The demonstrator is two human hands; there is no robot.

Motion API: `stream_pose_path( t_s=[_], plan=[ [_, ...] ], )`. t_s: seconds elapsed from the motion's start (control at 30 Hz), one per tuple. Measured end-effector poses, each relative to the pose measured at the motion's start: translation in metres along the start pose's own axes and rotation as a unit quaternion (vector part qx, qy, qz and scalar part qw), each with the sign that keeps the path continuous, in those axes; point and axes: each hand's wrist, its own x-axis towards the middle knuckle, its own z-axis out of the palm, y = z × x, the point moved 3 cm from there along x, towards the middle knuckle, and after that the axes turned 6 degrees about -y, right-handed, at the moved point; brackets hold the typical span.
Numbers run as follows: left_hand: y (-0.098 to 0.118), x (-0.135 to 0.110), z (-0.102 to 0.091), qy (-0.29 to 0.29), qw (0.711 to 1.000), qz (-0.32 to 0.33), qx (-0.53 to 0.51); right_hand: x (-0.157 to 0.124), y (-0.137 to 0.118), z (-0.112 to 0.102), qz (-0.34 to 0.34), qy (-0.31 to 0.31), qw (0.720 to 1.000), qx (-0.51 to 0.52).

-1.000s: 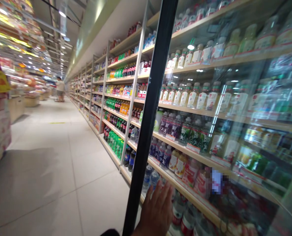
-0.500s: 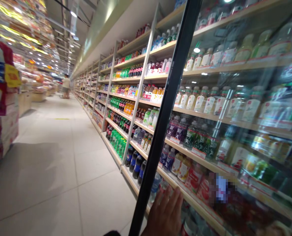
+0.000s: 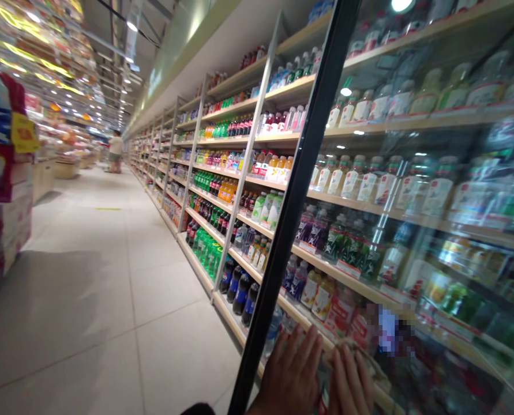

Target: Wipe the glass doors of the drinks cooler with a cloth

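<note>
A glass door (image 3: 412, 230) with a black frame (image 3: 297, 173) stands open at an angle in front of me. My left hand (image 3: 289, 369) lies against its lower part beside the frame, fingers stretched out, holding nothing. Close to its right, my right hand (image 3: 352, 374) presses a pale, crumpled cloth (image 3: 380, 372) to the glass, with fingers extended over it. Part of the cloth is hidden under that hand. Through the pane, bottled drinks (image 3: 354, 176) show in rows, mixed with reflections.
Shelves of bottles (image 3: 207, 248) run along the right side of the aisle. Light floor tiles (image 3: 87, 300) lie to the left. Stacked packaged goods (image 3: 6, 161) edge the left side, and a person (image 3: 115, 151) stands far down the aisle.
My right hand has come left across the glass with the cloth, from the lower right corner to beside my left hand. The left hand has stayed in place.
</note>
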Motion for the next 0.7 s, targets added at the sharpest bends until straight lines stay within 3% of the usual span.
stream_pose_path(
  t_s=[0.1,0.27,0.47,0.57,0.7],
  plan=[
    [-0.001,0.001,0.0,0.008,1.0,0.001,-0.007,-0.003,0.009,-0.002,-0.024,-0.007,1.0,0.001],
    [-0.001,0.003,0.0,0.008,1.0,0.003,-0.014,0.027,0.033,-0.02,-0.05,-0.05,0.997,0.027],
    [-0.001,0.004,0.0,0.015,1.0,0.003,-0.021,0.038,0.091,-0.04,0.083,0.009,0.996,0.006],
    [-0.001,0.004,0.002,0.026,0.999,-0.004,-0.021,0.024,0.124,-0.049,0.145,0.049,0.988,-0.017],
    [-0.002,0.004,0.007,0.036,0.999,-0.012,-0.024,-0.016,0.165,-0.061,0.247,0.089,0.964,-0.04]
  ],
)
